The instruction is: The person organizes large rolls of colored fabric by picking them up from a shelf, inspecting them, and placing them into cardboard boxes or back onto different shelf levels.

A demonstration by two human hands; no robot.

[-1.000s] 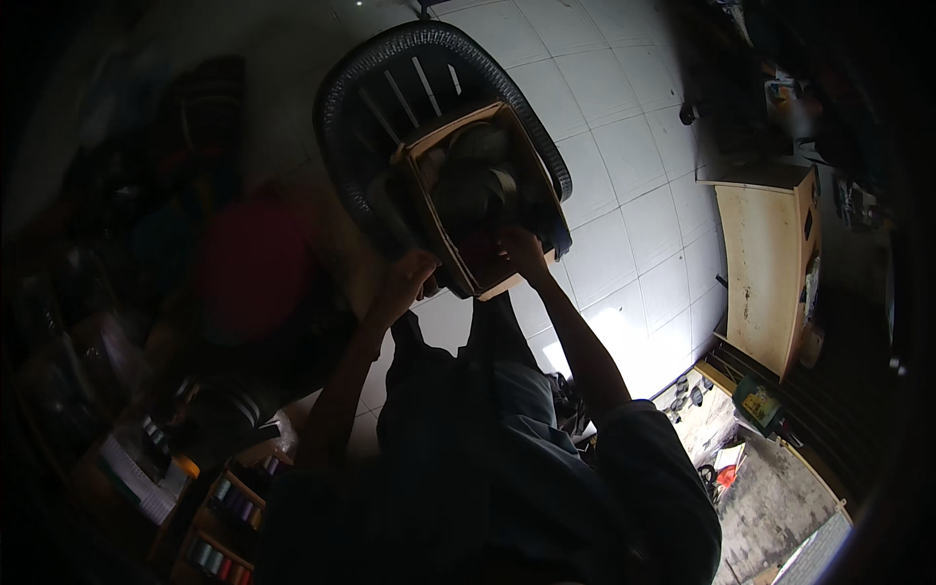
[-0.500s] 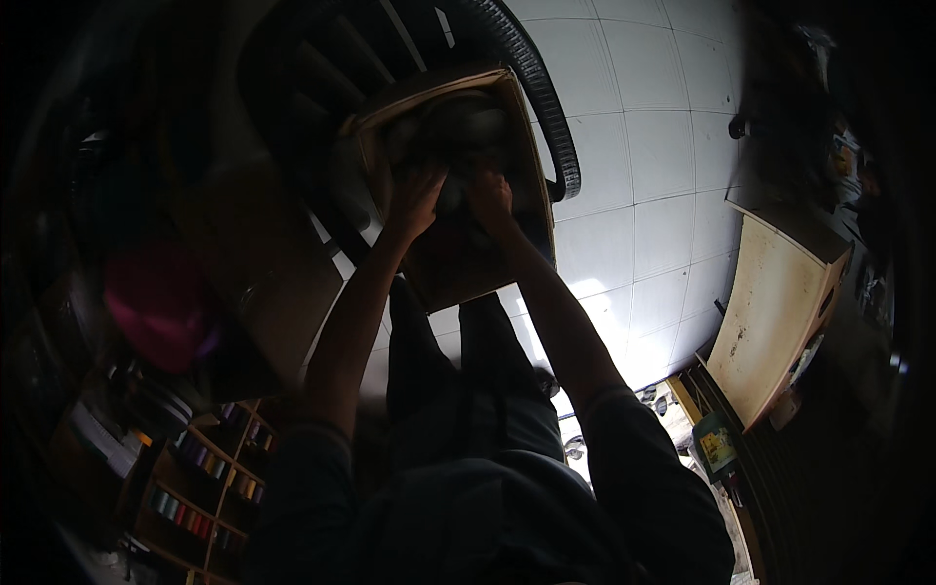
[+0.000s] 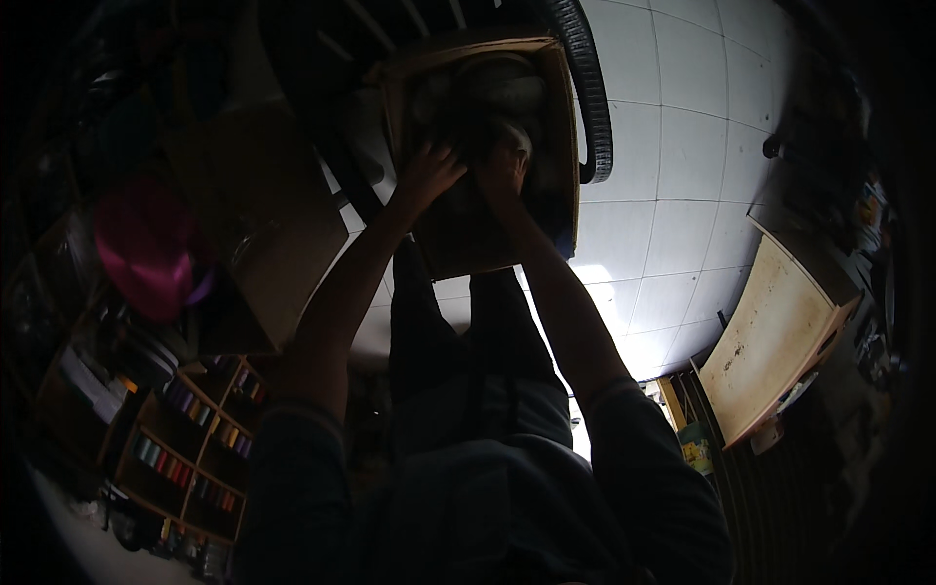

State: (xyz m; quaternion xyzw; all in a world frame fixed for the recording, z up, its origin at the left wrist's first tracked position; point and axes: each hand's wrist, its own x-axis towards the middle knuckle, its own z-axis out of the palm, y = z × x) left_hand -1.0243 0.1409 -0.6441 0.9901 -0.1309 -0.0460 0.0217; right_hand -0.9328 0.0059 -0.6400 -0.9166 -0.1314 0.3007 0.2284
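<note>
A cardboard box [image 3: 572, 195] rests on a black plastic armchair [image 3: 590, 93] in front of my legs, and both my hands reach down into it. My left hand [image 3: 432, 175] is at the box's left side, its fingers a little apart over the dark contents. Close beside it, my right hand [image 3: 500, 174] is closed at a pale, rounded thing [image 3: 520, 138], whose kind the shadow hides. Farther back in the box lies a larger greyish, rounded bundle [image 3: 502, 86]. The rest of the contents is too dark to make out.
Left of the chair stand a brown cardboard surface [image 3: 283, 214] and a shiny pink thing [image 3: 146, 249]. A wooden rack of coloured thread spools [image 3: 166, 458] is at the lower left. Pale floor tiles [image 3: 673, 146] lie to the right, with a worn cream-coloured board [image 3: 770, 331] beyond.
The view has shifted, so box and chair appear higher and farther right. My right hand has turned, and a pale rounded thing now shows at its fingers. My left hand's fingers have spread slightly.
</note>
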